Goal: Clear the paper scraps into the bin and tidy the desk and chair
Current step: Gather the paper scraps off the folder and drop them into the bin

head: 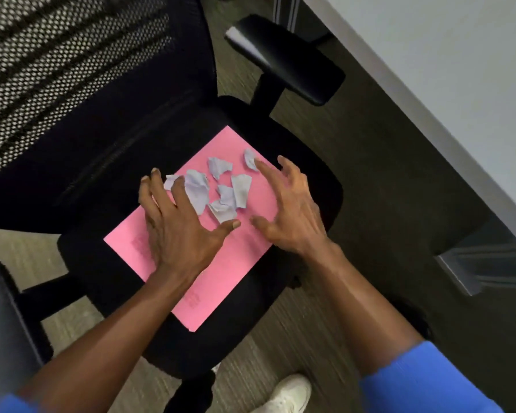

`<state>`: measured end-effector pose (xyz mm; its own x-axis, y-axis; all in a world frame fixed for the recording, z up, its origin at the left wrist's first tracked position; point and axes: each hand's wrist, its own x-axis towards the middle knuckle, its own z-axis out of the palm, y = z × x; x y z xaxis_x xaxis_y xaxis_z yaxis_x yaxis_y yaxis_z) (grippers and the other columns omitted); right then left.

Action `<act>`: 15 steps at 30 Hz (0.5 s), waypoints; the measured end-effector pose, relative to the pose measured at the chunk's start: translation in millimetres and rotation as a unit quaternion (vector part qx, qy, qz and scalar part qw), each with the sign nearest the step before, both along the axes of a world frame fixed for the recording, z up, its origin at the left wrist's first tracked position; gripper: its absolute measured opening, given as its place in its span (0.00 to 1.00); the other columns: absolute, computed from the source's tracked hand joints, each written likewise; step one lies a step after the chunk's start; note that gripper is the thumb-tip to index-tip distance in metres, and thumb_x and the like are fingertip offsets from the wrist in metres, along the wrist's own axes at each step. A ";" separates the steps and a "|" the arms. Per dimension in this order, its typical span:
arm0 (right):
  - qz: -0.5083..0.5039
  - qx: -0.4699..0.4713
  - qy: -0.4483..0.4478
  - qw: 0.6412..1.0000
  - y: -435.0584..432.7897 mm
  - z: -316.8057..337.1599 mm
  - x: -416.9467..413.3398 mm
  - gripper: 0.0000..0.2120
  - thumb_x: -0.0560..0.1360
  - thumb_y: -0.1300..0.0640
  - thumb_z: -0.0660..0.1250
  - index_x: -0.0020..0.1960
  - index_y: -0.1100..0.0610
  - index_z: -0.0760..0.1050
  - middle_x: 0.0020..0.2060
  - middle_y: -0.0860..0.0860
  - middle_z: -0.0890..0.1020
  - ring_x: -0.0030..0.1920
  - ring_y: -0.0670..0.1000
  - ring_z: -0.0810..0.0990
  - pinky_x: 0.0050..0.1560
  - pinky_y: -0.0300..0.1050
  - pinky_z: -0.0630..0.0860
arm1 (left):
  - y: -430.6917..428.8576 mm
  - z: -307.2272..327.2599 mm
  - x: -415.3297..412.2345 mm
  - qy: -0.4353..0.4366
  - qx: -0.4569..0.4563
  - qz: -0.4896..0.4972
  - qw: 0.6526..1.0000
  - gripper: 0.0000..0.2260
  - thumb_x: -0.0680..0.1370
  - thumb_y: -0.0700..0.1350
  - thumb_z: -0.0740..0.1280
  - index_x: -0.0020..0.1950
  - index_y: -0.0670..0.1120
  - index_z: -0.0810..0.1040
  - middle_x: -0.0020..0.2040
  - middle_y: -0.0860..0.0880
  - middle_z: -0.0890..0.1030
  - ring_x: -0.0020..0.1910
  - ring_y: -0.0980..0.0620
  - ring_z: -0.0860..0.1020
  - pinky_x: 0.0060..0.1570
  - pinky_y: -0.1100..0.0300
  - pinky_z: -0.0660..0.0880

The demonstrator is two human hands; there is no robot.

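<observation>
Several crumpled pale blue paper scraps (pixel 221 189) lie on a pink sheet (pixel 230 263) that rests on the black seat of an office chair (pixel 304 162). My left hand (pixel 179 231) is spread over the left side of the scraps, its fingers apart and touching the nearest pieces. On the right side of the pile is my right hand (pixel 289 210), fingers spread, with one fingertip at the far scrap (pixel 250 159). Neither hand holds anything. No bin is in view.
The chair's mesh backrest (pixel 66 70) fills the upper left, with an armrest (pixel 283 58) at the top and another (pixel 3 323) at the lower left. A grey-white desk (pixel 444 70) runs along the right. A white shoe (pixel 283 394) stands on the carpet below.
</observation>
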<state>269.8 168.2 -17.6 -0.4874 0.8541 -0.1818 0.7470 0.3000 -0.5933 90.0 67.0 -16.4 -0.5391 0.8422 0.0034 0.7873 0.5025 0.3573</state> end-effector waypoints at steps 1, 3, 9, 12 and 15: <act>0.035 0.005 -0.030 0.999 8.1 3.1 -9.9 0.50 0.72 0.45 0.77 0.83 0.35 0.50 0.85 0.51 0.47 0.84 0.58 0.53 0.68 0.63 0.75 | 3.2 -3.6 -4.4 -0.011 -0.021 -0.002 1.000 0.58 0.64 0.76 0.75 0.82 0.41 0.62 0.85 0.35 0.54 0.84 0.33 0.53 0.80 0.38 0.60; 0.098 0.021 -0.083 0.992 24.4 5.6 -28.4 0.53 0.71 0.45 0.79 0.84 0.35 0.48 0.86 0.53 0.44 0.83 0.59 0.52 0.63 0.58 0.77 | 8.5 -11.6 -7.7 -0.023 -0.046 -0.017 0.999 0.61 0.64 0.78 0.73 0.85 0.44 0.57 0.86 0.35 0.51 0.85 0.33 0.52 0.81 0.38 0.58; 0.234 0.096 -0.177 0.951 55.8 -4.6 -68.1 0.49 0.71 0.43 0.78 0.83 0.34 0.52 0.85 0.57 0.49 0.80 0.62 0.59 0.47 0.50 0.76 | 14.9 -32.8 -16.3 -0.023 -0.035 -0.057 0.998 0.38 0.73 0.68 0.74 0.79 0.53 0.70 0.85 0.39 0.59 0.80 0.36 0.61 0.72 0.40 0.70; 0.273 0.108 -0.184 0.938 56.0 -7.6 -74.0 0.42 0.73 0.39 0.74 0.82 0.36 0.58 0.85 0.58 0.53 0.80 0.62 0.59 0.59 0.57 0.77 | 9.9 -38.8 -22.7 -0.038 -0.011 -0.069 0.997 0.24 0.78 0.59 0.74 0.71 0.51 0.78 0.81 0.41 0.65 0.73 0.39 0.67 0.68 0.43 0.74; 0.285 0.136 -0.178 0.932 50.2 -14.1 -77.0 0.36 0.75 0.36 0.72 0.80 0.39 0.65 0.81 0.56 0.61 0.76 0.61 0.64 0.57 0.55 0.77 | 3.9 -42.3 -27.8 -0.058 0.008 -0.076 0.995 0.21 0.79 0.53 0.75 0.70 0.48 0.79 0.78 0.42 0.68 0.69 0.42 0.68 0.68 0.47 0.75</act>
